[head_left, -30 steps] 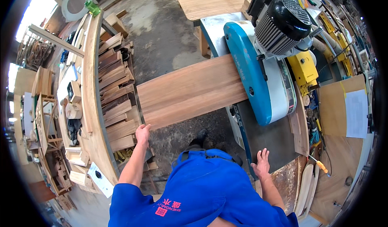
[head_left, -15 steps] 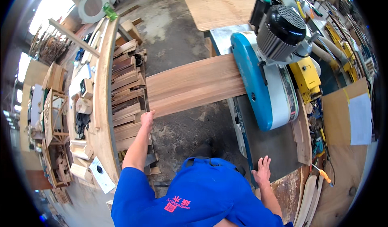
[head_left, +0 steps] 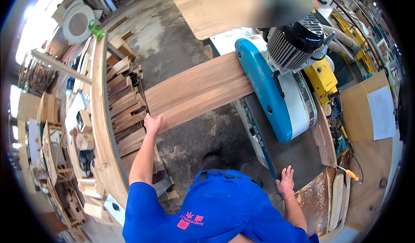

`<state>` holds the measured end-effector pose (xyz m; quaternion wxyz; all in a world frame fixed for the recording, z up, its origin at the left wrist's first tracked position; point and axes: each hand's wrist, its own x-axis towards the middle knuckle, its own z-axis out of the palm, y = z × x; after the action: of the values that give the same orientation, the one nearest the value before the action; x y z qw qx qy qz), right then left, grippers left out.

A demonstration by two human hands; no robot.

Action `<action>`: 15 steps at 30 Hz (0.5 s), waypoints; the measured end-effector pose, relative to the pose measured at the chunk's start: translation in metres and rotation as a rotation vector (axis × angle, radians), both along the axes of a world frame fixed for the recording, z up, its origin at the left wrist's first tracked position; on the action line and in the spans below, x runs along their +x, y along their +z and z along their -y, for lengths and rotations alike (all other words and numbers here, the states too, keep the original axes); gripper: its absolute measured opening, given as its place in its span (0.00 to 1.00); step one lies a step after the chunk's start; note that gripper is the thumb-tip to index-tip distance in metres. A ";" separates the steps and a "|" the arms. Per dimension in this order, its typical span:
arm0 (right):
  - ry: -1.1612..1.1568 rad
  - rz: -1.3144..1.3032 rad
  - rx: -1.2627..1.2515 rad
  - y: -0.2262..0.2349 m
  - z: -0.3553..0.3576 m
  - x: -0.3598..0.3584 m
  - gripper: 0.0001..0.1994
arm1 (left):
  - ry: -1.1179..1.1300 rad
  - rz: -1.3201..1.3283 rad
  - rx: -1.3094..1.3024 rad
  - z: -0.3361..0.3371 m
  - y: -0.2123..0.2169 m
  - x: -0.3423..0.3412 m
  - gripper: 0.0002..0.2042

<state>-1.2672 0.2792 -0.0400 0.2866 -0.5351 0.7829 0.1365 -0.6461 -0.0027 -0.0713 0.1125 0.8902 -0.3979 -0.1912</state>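
Observation:
A wide brown wooden board (head_left: 199,89) reaches from the left into a woodworking machine (head_left: 270,98) with a blue and white housing. My left hand (head_left: 153,124) grips the board's near left corner, its fingers bent over the end. The board's right end is hidden beneath the housing. My right hand (head_left: 285,181) lies at the near edge of the machine's dark flat bed (head_left: 292,158), fingers spread and holding nothing. A black and grey motor (head_left: 296,44) sits on top of the machine.
Several wood strips (head_left: 127,109) are stacked left of the board, beside a long wooden bench (head_left: 101,109) carrying blocks and papers. A large wooden panel (head_left: 186,9) lies beyond the machine. A yellow box-shaped unit (head_left: 322,80) and an orange-handled tool (head_left: 352,174) are at the right.
The view has shifted and turned a little. My left hand still has the board's corner, now with its thumb side more raised. The right hand stays on the bed's edge.

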 end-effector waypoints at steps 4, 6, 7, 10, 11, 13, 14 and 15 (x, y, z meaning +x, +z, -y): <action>-0.174 -0.006 0.082 0.008 0.028 0.028 0.39 | -0.254 0.106 0.073 0.086 0.009 -0.004 0.47; -0.217 -0.005 0.109 0.008 0.038 0.043 0.40 | -0.354 0.148 0.093 0.133 -0.008 0.002 0.47; -0.241 0.002 0.115 0.007 0.041 0.047 0.41 | -0.383 0.157 0.105 0.151 -0.002 -0.003 0.47; -0.291 -0.005 0.137 -0.002 0.046 0.053 0.41 | -0.456 0.190 0.161 0.193 0.005 -0.008 0.48; -0.304 -0.010 0.153 -0.004 0.047 0.054 0.41 | -0.476 0.187 0.180 0.204 0.002 -0.005 0.48; -0.318 -0.011 0.192 -0.003 0.053 0.054 0.40 | -0.516 0.199 0.214 0.224 -0.004 0.003 0.49; -0.327 -0.009 0.213 -0.002 0.055 0.054 0.40 | -0.531 0.196 0.212 0.231 -0.006 0.004 0.49; -0.337 -0.002 0.232 -0.002 0.056 0.054 0.39 | -0.546 0.197 0.210 0.236 -0.003 0.005 0.49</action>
<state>-1.2133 0.2235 -0.0416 0.3644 -0.3596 0.8407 0.1764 -0.6415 -0.2391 -0.0745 -0.0748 0.7712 -0.6097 -0.1673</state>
